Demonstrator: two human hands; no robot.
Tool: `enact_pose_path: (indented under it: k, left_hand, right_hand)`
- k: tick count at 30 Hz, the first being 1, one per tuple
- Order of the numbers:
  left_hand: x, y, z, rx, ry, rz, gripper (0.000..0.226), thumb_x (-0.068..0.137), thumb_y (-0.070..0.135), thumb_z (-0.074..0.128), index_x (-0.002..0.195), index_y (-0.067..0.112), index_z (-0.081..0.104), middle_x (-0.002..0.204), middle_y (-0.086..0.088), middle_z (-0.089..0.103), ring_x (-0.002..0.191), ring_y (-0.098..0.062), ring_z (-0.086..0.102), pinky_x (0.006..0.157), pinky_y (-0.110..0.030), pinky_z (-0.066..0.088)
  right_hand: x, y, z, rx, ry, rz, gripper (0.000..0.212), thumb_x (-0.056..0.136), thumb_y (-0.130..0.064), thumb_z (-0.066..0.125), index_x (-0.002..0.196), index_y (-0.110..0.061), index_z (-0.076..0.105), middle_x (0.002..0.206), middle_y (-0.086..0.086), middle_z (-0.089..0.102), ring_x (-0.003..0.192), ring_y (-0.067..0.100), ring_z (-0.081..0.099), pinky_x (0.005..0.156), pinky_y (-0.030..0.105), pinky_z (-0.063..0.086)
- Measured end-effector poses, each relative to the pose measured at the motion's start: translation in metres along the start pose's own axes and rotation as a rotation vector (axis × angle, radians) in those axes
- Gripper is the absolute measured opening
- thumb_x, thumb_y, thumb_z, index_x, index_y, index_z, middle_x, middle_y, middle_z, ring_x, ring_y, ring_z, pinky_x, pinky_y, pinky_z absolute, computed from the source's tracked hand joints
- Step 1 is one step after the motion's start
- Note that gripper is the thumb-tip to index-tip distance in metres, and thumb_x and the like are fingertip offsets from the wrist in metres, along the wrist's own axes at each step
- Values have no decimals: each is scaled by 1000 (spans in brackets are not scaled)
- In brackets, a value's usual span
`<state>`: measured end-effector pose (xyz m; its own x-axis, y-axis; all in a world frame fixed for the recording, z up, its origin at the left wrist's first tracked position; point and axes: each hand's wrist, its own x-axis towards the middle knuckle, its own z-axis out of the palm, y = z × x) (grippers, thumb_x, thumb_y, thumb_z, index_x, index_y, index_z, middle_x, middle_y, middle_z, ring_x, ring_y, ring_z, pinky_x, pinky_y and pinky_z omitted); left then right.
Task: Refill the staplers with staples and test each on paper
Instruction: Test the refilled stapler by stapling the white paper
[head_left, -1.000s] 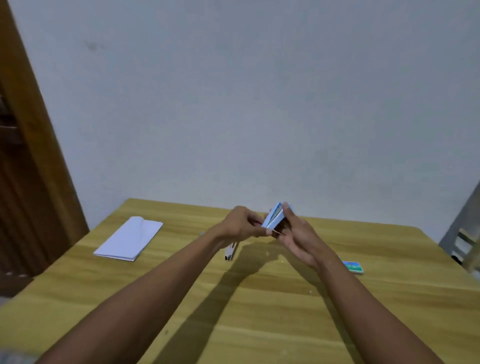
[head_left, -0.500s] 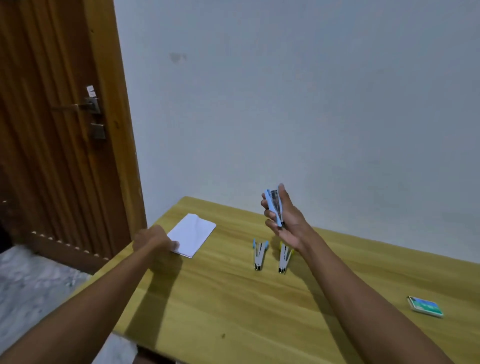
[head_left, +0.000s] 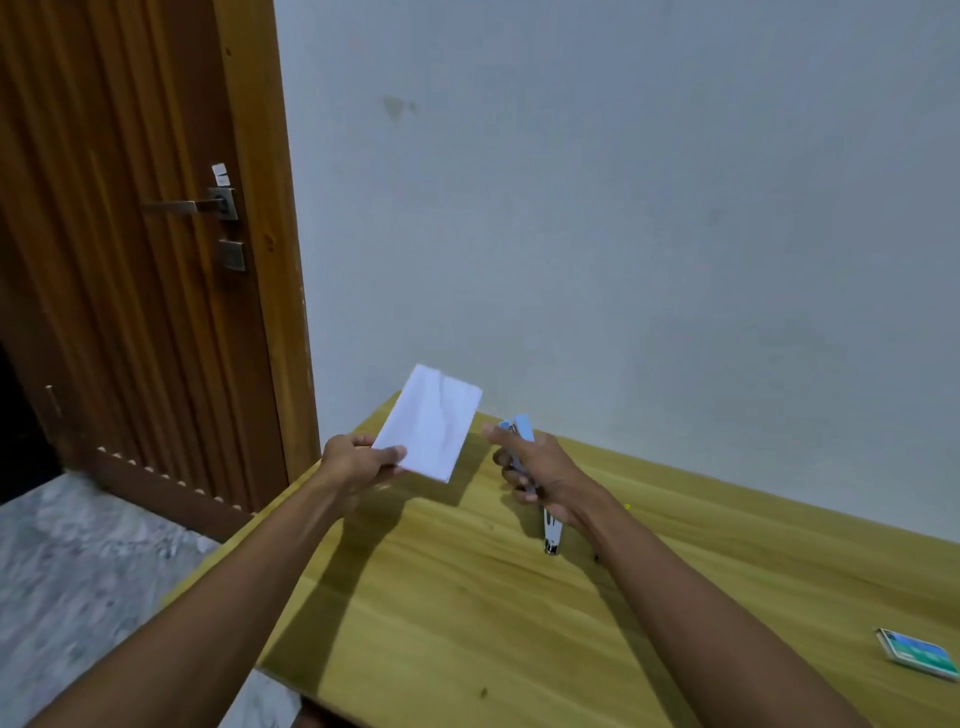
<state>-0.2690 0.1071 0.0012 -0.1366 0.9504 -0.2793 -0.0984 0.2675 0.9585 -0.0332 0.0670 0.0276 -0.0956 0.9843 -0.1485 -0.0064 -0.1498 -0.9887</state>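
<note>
Work surface: a wooden table (head_left: 467, 613), light yellow-brown with darker grain bands, its far edge against the wall and its left corner near the door. In my left hand (head_left: 358, 462): a folded white paper (head_left: 428, 423), pinched at its near left corner between thumb and fingers and held tilted above the table's far left corner, casting a shadow on the wood below. In my right hand (head_left: 540, 467): a light blue stapler (head_left: 519, 431), gripped in closed fingers with its blue end pointing up, just right of the paper and not touching it. On the table, directly below and partly hidden by my right wrist: a second stapler (head_left: 551, 535), of which only the silver end shows. Near the table's right edge, well apart from both hands: a small staple box (head_left: 917, 653) with a green and blue top, lying flat. Room: a plain pale grey wall (head_left: 623, 208) behind the table, marked by a faint smudge high up. To the left: a brown wooden door (head_left: 130, 312) with vertical ribbing, a metal lever handle (head_left: 197, 205) and a lock plate beneath it, set in a lighter wood frame. Floor (head_left: 78, 571): grey mottled stone, seen left of the table.
</note>
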Motion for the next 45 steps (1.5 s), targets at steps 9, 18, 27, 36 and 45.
enact_pose_path:
  k: [9, 18, 27, 36, 45]
  left_hand:
    - [-25, 26, 14, -330, -196, 83, 47, 83, 4, 74, 122, -5, 51, 103, -19, 73, 94, -29, 73, 77, -30, 62]
    - [-25, 22, 29, -155, -53, 234, 54, 83, 2, 74, 125, 7, 40, 106, -15, 69, 74, -22, 73, 68, -30, 60]
    - [-25, 20, 24, -48, -137, 271, 46, 81, 7, 77, 118, 9, 49, 98, -12, 73, 81, -24, 75, 69, -32, 60]
    - [-20, 32, 2, 276, -285, 264, 42, 77, 5, 80, 112, 13, 59, 93, -18, 75, 83, -25, 74, 71, -32, 58]
    - [-16, 23, 14, -73, -230, 50, 29, 83, 9, 74, 106, -8, 67, 108, -17, 72, 89, -23, 73, 70, -26, 62]
  right_hand:
    - [12, -4, 26, -60, 131, -141, 21, 80, -21, 80, 85, -8, 66, 46, -10, 48, 41, 8, 37, 39, 24, 35]
    - [18, -7, 26, -11, 262, -174, 19, 86, -26, 73, 77, -11, 64, 49, -4, 48, 43, 12, 35, 40, 23, 37]
    - [23, -4, 15, -47, 272, -150, 23, 81, -25, 78, 75, -13, 59, 59, 2, 41, 43, 11, 35, 38, 23, 35]
    - [20, -6, 11, -79, 299, -185, 15, 83, -19, 76, 93, -16, 66, 63, -6, 55, 45, 8, 43, 43, 25, 39]
    - [20, 4, 14, -23, 271, -175, 34, 77, -31, 82, 99, -9, 67, 61, -2, 54, 46, 9, 44, 41, 24, 43]
